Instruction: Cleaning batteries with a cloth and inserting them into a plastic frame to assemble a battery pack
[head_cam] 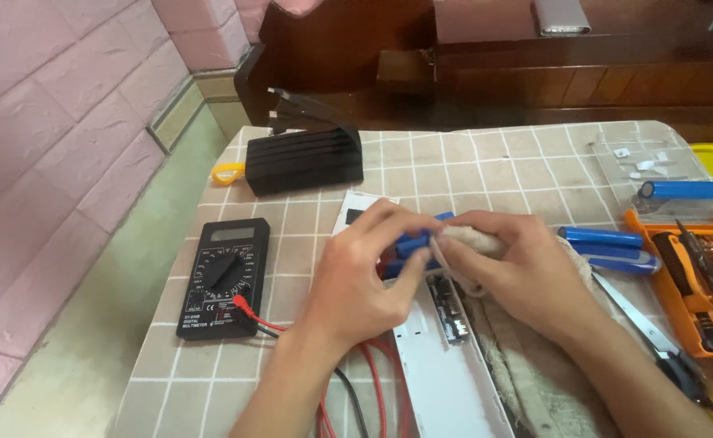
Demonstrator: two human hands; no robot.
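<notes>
left hand [365, 272] grips blue cells [414, 243] | right hand [519, 264] grips white cloth [470, 242] against cells

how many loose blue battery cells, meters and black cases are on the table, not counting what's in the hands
Loose blue battery cells: 3 — one on the orange kit, two beside the right hand
Black multimeter: 1
Black case: 1
Total: 5

The left hand [365, 272] and right hand [527, 272] together grip a pack of blue cylindrical battery cells [415, 242] with a whitish cloth [474, 242] above the checked counter [486, 162]; a black multimeter [224, 277] lies left.
</notes>
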